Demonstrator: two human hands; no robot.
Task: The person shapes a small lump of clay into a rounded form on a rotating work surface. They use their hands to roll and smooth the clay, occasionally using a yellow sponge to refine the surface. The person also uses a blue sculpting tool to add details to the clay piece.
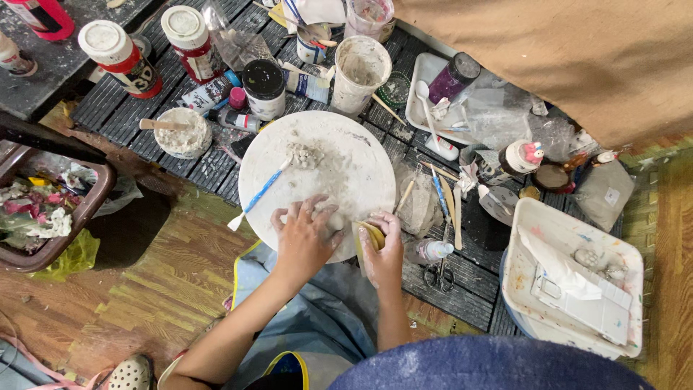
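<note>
Left hand [303,235] spread flat, pressing clay lump [333,217] on white round board [354,166]; right hand [382,249] gripping yellow sponge [370,235] beside it.

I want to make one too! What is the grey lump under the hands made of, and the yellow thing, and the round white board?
The lump looks like soft wet clay: dull grey, smearing both hands. The yellow thing in the right hand seems a sponge, matte and squashy-looking. The round board may be plastic or coated wood: smooth white, clay-smeared.

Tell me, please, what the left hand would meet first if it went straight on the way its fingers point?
Probably the clay lump on the white disc, beside the blue-handled tool; the left hand points up and slightly right across the disc, though depth is unclear.
</note>
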